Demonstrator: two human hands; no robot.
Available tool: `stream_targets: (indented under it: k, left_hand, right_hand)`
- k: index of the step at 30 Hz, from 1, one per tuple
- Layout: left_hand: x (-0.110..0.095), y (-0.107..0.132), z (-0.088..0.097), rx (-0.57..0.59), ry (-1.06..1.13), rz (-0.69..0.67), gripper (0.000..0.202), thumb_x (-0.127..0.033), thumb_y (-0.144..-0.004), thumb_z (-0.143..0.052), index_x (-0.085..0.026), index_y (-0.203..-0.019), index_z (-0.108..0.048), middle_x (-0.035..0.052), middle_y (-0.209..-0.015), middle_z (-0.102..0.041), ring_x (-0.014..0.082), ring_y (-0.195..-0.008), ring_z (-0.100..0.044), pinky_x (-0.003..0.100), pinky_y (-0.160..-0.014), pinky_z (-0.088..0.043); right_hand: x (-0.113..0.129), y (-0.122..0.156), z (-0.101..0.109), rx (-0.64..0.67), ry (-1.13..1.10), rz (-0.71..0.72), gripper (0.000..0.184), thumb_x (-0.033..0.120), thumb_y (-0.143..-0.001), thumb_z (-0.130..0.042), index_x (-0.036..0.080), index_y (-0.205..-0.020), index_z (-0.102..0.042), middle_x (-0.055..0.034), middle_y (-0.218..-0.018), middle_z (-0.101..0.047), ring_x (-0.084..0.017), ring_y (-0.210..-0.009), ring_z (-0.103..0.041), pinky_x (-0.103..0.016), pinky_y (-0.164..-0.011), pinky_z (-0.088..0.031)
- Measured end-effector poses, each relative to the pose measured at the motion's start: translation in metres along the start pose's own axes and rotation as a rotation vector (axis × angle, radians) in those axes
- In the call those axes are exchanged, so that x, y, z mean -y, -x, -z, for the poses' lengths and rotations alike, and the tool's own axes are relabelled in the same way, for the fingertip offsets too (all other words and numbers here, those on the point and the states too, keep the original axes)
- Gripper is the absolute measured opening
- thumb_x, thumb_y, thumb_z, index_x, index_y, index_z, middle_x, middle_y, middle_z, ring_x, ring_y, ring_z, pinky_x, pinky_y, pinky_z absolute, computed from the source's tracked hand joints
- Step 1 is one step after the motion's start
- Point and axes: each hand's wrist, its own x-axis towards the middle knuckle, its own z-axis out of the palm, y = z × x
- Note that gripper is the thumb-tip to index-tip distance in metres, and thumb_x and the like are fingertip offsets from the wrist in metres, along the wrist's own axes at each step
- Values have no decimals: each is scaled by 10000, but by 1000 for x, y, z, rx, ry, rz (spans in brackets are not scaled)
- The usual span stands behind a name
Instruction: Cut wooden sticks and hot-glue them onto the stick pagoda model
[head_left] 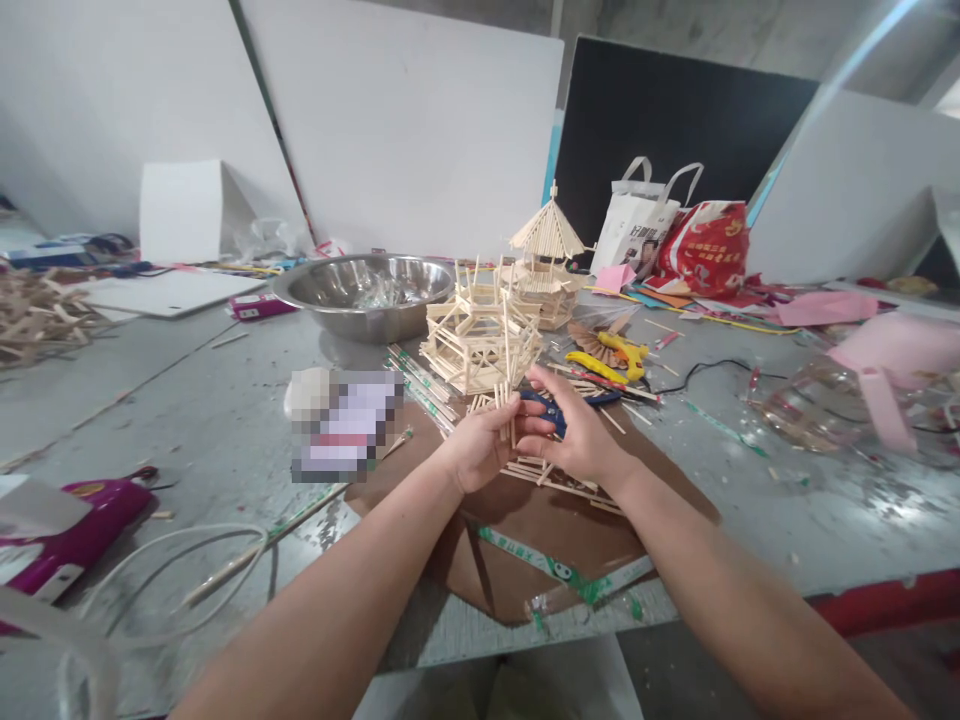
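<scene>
My left hand point(486, 442) is closed around a small bunch of thin wooden sticks point(501, 394), which point upward between thumb and fingers. Just to its right, my right hand point(576, 432) is spread, its curved fingertips close to the sticks; whether they touch I cannot tell. Directly behind my hands stands a many-sided frame of wooden sticks point(480, 345) with uprights on top. Farther back is a stick pavilion with a pointed roof point(551, 235). Loose sticks point(562, 480) lie below my hands on a brown board point(480, 520). A dark blue tool point(551, 412) is partly hidden behind my right fingers.
A metal basin point(322, 305) stands back left. A yellow glue gun point(630, 355) and yellow-handled tool point(592, 367) lie to the right. A blurred-out phone-like object point(349, 425) and a purple device point(105, 515) are left. Bags point(705, 250) stand at the back right.
</scene>
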Motion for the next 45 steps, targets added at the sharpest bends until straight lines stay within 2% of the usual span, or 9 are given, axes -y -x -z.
stream_targets:
  k: [3,7,11,17,26,36,45]
  left_hand:
    - [-1,0,-1,-2,8,-8,257,-255,-802,-392,-91,-817,-589,102,-679,-647,175,-644,-604,256,-547,-441]
    - [1,1,-2,-23,-7,-9,241,-237,-788,-423,-78,-851,-594,111,-677,-647,175,-638,-604,242,-528,-440]
    - [3,1,-5,-55,-33,1,221,-208,-782,-430,-73,-827,-600,108,-648,-642,163,-617,-602,242,-538,-449]
    - [5,1,-9,-88,-45,-15,183,-152,-772,-435,-74,-804,-597,103,-675,-640,148,-628,-602,221,-535,-456]
    - [8,0,-7,-87,-62,-29,169,-137,-759,-461,-102,-885,-570,76,-625,-632,145,-596,-601,228,-530,-457]
    - [9,0,-6,-108,-109,5,180,-202,-768,-463,-82,-789,-595,81,-594,-627,128,-562,-586,207,-503,-436]
    - [11,-2,-3,-61,-77,-16,147,-179,-750,-492,-88,-711,-602,79,-644,-630,124,-627,-584,197,-547,-440]
  right_hand:
    - [1,1,-2,90,161,129,750,421,-630,-597,193,-1259,-257,-111,-1226,-391,-226,-1133,-339,-381,-939,-282]
    - [0,0,-1,139,269,134,742,448,-654,-559,207,-1274,-230,-107,-1213,-414,-230,-1108,-371,-420,-920,-279]
    - [0,-1,0,185,329,118,732,411,-665,-553,184,-1276,-220,-119,-1188,-440,-235,-1082,-395,-458,-914,-249]
    - [2,-1,0,177,329,121,657,333,-669,-545,166,-1243,-272,-121,-1142,-478,-224,-1046,-426,-442,-904,-258]
    - [2,-1,0,146,313,196,566,340,-667,-550,180,-1177,-362,-108,-1103,-504,-219,-1036,-431,-411,-892,-293]
    - [1,-2,0,187,307,190,655,410,-659,-561,158,-1212,-317,-126,-1143,-472,-232,-1060,-408,-428,-894,-288]
    - [1,0,-2,133,275,185,592,351,-662,-575,173,-1181,-352,-119,-1094,-501,-218,-1026,-439,-402,-888,-315]
